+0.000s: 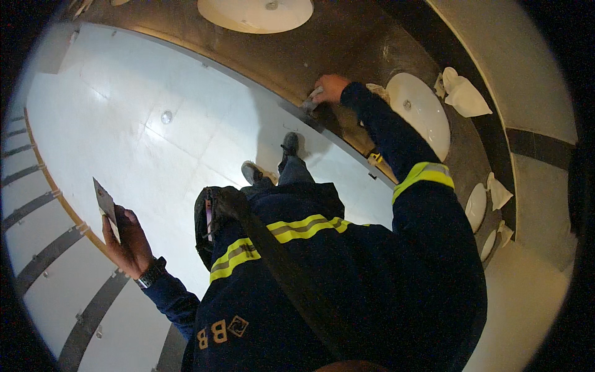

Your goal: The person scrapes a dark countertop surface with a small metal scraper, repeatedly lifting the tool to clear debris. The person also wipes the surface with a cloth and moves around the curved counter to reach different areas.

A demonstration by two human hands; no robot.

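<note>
Plainly, I see the grey blade (105, 199) pinched between thumb and fingers of the left hand (131, 243), its pointed end jutting past the fingertips, above the pale floor (198, 102). At the brown counter's (273, 56) front edge, the right hand (334, 88) is curled on a whitish wad (315, 94) that pokes out beyond the fingers; I can't tell how firmly they press, and the sink (427, 115) sits to their right.
</note>
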